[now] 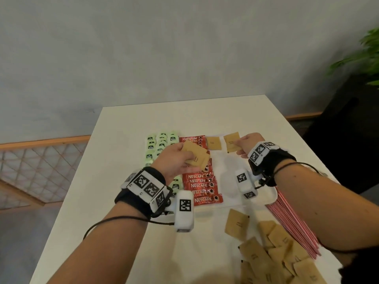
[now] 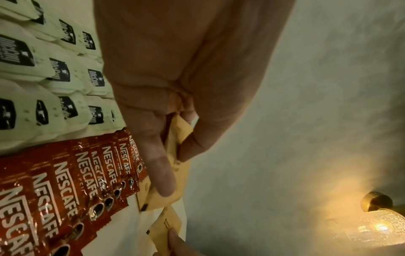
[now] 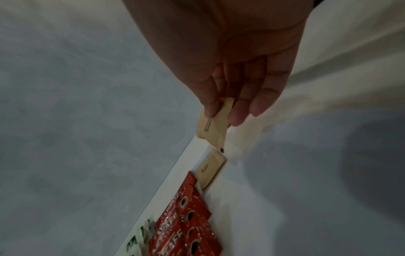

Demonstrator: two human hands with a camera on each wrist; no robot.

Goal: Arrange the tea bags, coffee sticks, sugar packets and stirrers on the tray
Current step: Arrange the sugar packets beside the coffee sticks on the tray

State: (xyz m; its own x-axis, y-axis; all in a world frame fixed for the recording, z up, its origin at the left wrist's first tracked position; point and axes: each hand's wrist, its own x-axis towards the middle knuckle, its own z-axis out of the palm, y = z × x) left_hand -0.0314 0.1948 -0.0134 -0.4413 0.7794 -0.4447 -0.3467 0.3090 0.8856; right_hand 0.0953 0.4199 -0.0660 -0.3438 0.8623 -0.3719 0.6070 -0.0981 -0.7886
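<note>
The right hand pinches one sugar packet over the tray's far right corner, likely to continue the row beside the laid packet. The left hand grips spare packets above the coffee sticks, ready to feed it.

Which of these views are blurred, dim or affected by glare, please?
Head view: evenly lit, wide-angle bowing, the loose sugar packets near the bottom edge smeared. Left wrist view: warm glare from a lamp at lower right, Nescafe sticks sharp. Right wrist view: dim, soft, the right hand and its sugar packet slightly blurred.
</note>
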